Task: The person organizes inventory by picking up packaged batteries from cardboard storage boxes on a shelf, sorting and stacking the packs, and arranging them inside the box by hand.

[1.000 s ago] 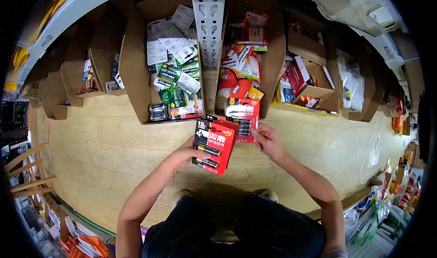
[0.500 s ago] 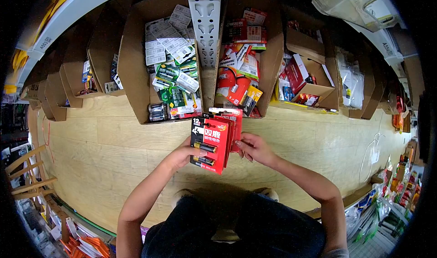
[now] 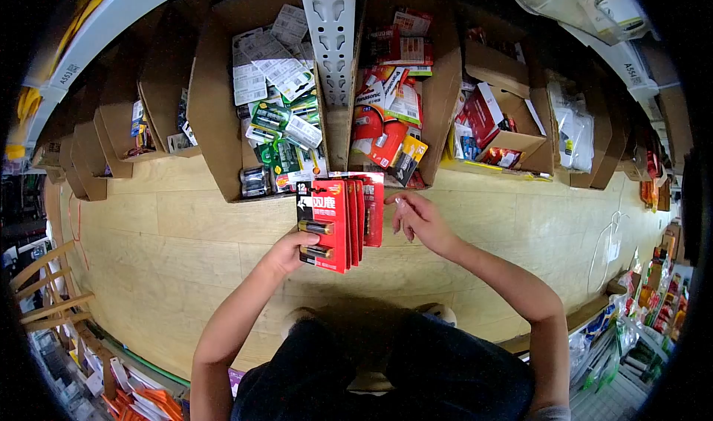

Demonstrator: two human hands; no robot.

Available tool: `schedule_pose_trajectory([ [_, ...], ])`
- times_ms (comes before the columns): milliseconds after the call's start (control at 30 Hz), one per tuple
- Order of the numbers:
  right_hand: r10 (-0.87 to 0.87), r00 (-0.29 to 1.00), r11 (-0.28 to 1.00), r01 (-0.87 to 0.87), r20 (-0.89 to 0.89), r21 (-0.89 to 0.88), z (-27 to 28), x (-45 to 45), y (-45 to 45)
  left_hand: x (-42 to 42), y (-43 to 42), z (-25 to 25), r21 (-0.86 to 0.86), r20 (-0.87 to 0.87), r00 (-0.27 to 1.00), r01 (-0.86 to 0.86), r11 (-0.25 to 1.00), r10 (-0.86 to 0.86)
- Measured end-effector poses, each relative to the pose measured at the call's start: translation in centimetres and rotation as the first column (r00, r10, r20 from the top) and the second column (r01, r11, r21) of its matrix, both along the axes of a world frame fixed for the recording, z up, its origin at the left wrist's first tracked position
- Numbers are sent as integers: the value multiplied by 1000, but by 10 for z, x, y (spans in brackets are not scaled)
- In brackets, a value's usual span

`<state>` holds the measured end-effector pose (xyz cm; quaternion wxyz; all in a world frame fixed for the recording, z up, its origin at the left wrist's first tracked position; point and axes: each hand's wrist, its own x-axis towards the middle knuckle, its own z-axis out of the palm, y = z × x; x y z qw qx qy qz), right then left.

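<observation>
My left hand (image 3: 286, 250) is closed round a fanned stack of red and black battery packs (image 3: 330, 220), thumb across the front card. Two batteries show on that front card; the cards behind fan out to the right. My right hand (image 3: 422, 222) is just right of the rearmost card, fingers loosely bent and apart, with nothing seen in them. Beyond the stack stand two cardboard bins: the left bin (image 3: 210, 98) has green and white battery packs (image 3: 286, 124), the right bin (image 3: 438, 124) has red, orange and yellow packs (image 3: 386, 135).
A white perforated shelf post (image 3: 333, 42) rises between the two bins. More cardboard bins line both sides, one with an open red-and-brown box (image 3: 512, 124). A wooden frame (image 3: 52, 287) stands at left. Bagged goods (image 3: 631, 339) lie at lower right, on the floor's edge.
The stack has shifted slightly left and up, its cards more widely fanned. My right hand has come off the rear card and moved a little right, its fingers opening.
</observation>
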<state>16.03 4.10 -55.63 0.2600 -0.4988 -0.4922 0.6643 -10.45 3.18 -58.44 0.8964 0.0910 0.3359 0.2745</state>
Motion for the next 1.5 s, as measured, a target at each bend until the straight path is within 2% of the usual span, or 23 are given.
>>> schedule_pose_trajectory([
  [100, -17, 997, 1000, 16, -75, -5, 19, -9, 3, -9, -2, -11, -42, 112, 993, -41, 998, 46],
  [167, 17, 998, 1000, -17, -61, -3, 24, -19, 2, -14, -3, -28, -33, 113, 993, -26, 999, 30],
  [233, 49, 998, 999, -49, -48, 2, 32, -28, 0, -16, -4, -32, -109, 264, 964, 9, 994, 20],
  [267, 37, 996, 999, -38, -83, -18, 39, -31, -1, -12, -5, -33, -119, 266, 960, -55, 991, 86],
  [300, 24, 993, 999, -29, -119, -39, 46, -35, -2, -8, 1, -16, -97, 395, 919, 24, 995, 16],
  [400, 6, 987, 998, -17, -160, -66, 63, -41, 1, -7, -3, -30, -182, 550, 814, -100, 978, 186],
  [533, -56, 977, 990, 28, -207, -136, 86, -48, 6, 0, 11, -27, -77, 754, 646, -97, 992, 122],
  [733, -86, 959, 993, 59, -271, -103, 90, -51, 11, 16, 24, -4, 66, 899, 438, -78, 995, -26],
  [833, -67, 965, 991, 35, -252, -130, 93, -54, 8, 28, 12, 2, 1, 906, 419, -146, 989, 61],
  [867, -71, 963, 989, 34, -259, -146, 92, -55, 7, 32, 5, -3, -70, 862, 468, -269, 960, 194],
  [933, -58, 967, 989, 21, -247, -149, 86, -55, 3, 36, -11, -70, -12, 760, 584, -428, 904, 286],
  [967, -48, 970, 988, 12, -239, -152, 82, -54, 2, 45, -13, -63, 45, 583, 743, -433, 900, 328],
  [1000, -45, 972, 988, 10, -232, -153, 78, -53, 0, 54, -16, -55, 94, 373, 864, -398, 912, 339],
  [1033, -30, 985, 988, 3, -170, -157, 73, -50, 0, 58, -21, -63, 318, 157, 949, -312, 895, 275],
  [1067, -15, 994, 987, -2, -107, -162, 68, -46, -1, 61, -26, -72, 513, -119, 966, -137, 847, 229],
  [1100, -12, 995, 987, -3, -99, -159, 63, -42, -3, 65, -31, -78, 614, -371, 903, 63, 787, 217],
  [1133, -7, 1000, 992, 4, -20, -122, 58, -38, -5, 67, -28, -87, 299, 284, 952, -201, 933, 114],
  [1167, -3, 998, 996, 8, 58, -84, 54, -34, -7, 69, -26, -95, -130, 809, 552, -171, 977, 204],
  [1200, 6, 996, 995, 2, 85, -98, 52, -30, -8, 71, -33, -80, -240, 327, 818, -413, 879, 474],
  [1333, -20, 997, 992, 30, 77, -124, 48, -18, -10, 59, -36, -104, -261, 402, 801, -364, 894, 444],
  [1433, -57, 996, 987, 68, 75, -147, 48, -11, 1, 50, -36, -142, -180, 853, 429, -290, 940, 296],
  [1467, -69, 974, 991, 43, 214, 125, 40, -7, 7, 47, -36, -148, -185, 857, 421, -288, 940, 298],
  [1500, -116, 933, 925, -23, 342, 378, 36, -4, 13, 43, -38, -152, -192, 860, 413, -286, 939, 301],
])
